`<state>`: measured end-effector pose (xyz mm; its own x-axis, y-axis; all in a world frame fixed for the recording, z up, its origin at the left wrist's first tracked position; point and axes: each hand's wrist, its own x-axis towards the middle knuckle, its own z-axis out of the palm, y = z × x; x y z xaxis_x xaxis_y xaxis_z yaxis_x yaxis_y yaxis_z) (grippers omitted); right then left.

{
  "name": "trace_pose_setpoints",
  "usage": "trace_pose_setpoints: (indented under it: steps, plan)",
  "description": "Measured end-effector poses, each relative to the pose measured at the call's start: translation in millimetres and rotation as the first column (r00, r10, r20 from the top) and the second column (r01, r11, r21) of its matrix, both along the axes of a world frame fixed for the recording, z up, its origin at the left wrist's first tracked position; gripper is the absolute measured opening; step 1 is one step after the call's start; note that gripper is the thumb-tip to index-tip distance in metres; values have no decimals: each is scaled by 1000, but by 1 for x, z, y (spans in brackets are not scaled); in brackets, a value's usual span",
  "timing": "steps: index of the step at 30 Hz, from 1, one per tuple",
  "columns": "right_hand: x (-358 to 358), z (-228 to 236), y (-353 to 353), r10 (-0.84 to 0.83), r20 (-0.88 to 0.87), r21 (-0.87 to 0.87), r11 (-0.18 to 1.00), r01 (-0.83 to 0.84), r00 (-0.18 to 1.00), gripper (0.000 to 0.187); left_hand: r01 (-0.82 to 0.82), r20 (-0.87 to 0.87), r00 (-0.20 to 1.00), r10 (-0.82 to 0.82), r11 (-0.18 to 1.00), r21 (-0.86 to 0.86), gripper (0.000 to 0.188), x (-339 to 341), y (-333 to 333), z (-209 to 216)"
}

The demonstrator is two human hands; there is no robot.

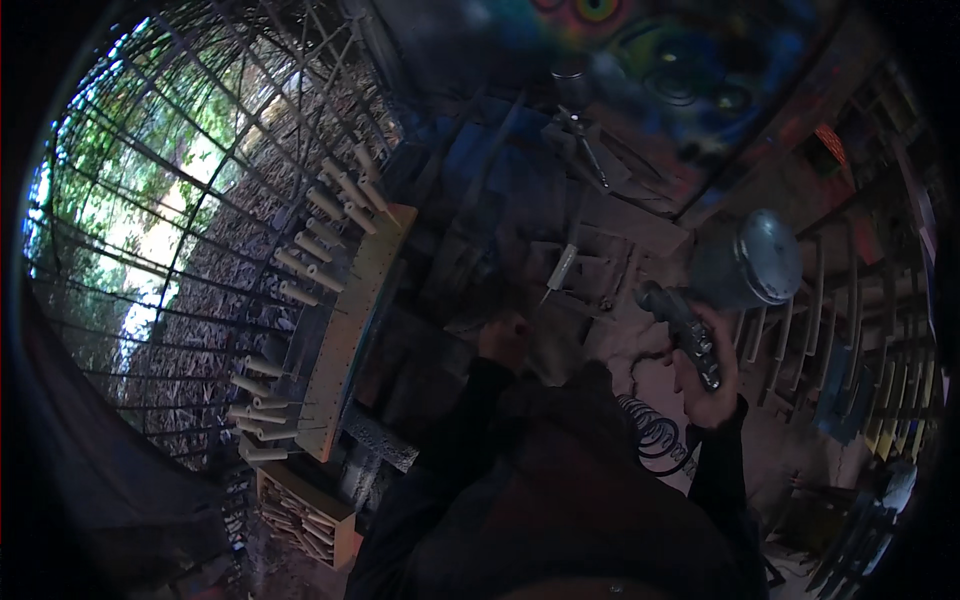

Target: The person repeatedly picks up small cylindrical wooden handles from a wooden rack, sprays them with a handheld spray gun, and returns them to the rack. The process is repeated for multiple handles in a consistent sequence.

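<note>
My right hand (712, 375) is wrapped round the metal body of a spray gun (692, 338). A large, dull silver cup (768, 258) sits beyond the hand, apparently part of the gun. Just below this wrist hangs a dark coiled hose (655, 432); where it joins the gun is hidden. My left hand (505, 340) is in deep shadow ahead of my body, near dark flat shapes. Its fingers are too dim to make out, and so is anything in them.
At left, a wooden board (365, 320) bears several pale rollers on wires beside a barred window (170, 230). Below it stands a wooden box (305, 520) of sticks. A pale slim tool (563, 268) lies ahead. Slatted racks (815, 310) line the right.
</note>
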<state>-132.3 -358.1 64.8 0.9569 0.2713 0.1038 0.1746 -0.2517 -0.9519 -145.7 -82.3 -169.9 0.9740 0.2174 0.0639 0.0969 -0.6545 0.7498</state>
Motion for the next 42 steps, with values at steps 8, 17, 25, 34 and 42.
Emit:
trace_pose_setpoints:
  steps: [8, 17, 25, 34, 42]
  plan:
    - [-1, -39, -2, 48, -239, 225, 974, 8, 970, 70, -296, 230, 905, 359, 917, -267, 9, -43, 15, 39]
    - [4, -46, 7, 111, -304, 198, 979, -51, 946, 66, -785, 273, 539, 797, 592, -180, 13, -105, 160, 42]
    - [5, -47, 15, 200, -319, 204, 969, -139, 926, 64, -842, 230, 463, 856, 506, -188, 14, -98, 242, 48]
    - [-3, -44, 14, 156, -369, 171, 980, -98, 916, 65, -890, 127, 446, 886, 454, -40, 15, -91, 248, 49]
    - [-1, -48, 12, 156, -371, 196, 977, -87, 915, 66, -858, 62, 513, 856, 510, 57, 15, -89, 244, 61]
